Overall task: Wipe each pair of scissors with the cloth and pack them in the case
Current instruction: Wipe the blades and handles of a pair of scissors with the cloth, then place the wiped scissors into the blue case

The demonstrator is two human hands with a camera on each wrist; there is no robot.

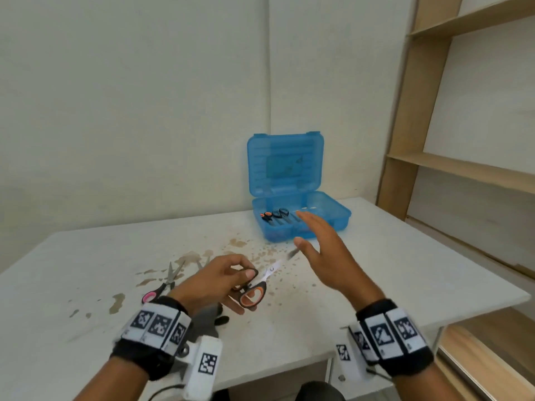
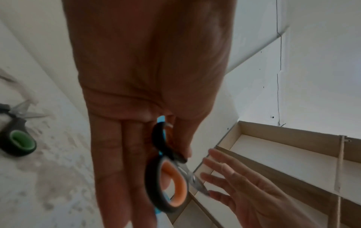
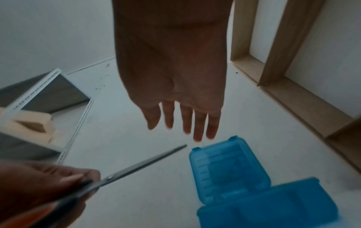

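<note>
Centrally, left hand (image 1: 215,280) grips orange-handled scissors (image 1: 254,290); right hand (image 1: 321,250), fingers spread and empty, hovers before the open blue case (image 1: 333,218)

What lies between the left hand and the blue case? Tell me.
In the head view, the orange-handled scissors' blades point from the left hand toward the blue case, over brown-stained table; the open right hand hovers alongside.

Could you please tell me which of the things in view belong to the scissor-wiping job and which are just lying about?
Part of the job:
- orange-handled scissors, gripped by the left hand
- right hand, open, empty
- blue case, lid up, scissors already inside
- pink-handled scissors on the table
- green-handled scissors
- grey cloth

Just lying about:
- wooden shelving
- stains on the table
</note>
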